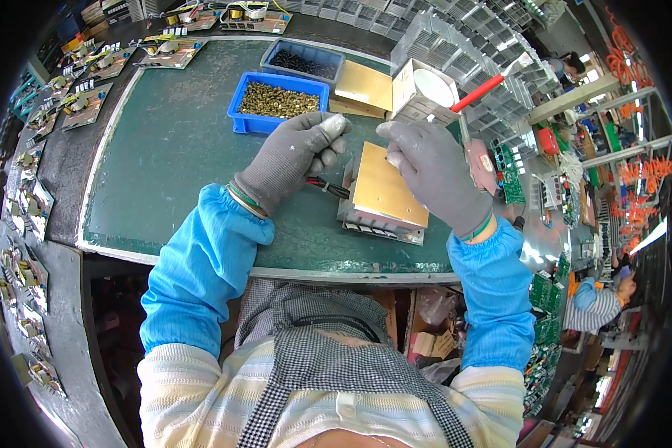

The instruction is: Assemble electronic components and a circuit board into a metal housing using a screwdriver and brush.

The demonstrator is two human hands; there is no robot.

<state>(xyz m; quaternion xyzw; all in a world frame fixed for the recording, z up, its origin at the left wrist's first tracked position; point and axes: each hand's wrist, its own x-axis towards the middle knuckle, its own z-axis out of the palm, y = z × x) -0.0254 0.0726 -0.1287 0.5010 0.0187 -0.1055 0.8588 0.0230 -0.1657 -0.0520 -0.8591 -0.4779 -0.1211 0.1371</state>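
Note:
My left hand (285,155), in a grey glove with white smears on its fingertips, is raised near the front of the blue bin (255,124). Its fingers are curled together; anything small between them is hidden. My right hand (442,175), gloved alike, hovers over the right edge of a metal case (384,231) with a gold-coloured plate (387,190) on top. Thumb and fingers of that hand are drawn together, and I cannot see what they hold. Dark wires (328,187) come out of the case's left side. Small brass-coloured parts (280,99) fill the blue bin.
Behind stand a bin of black parts (302,63), gold-coloured plates (366,84) and a box with a round white top (433,88). A red-handled brush (478,93) leans at its right. Metal cases (455,52) are stacked at far right; circuit boards (86,104) line the left.

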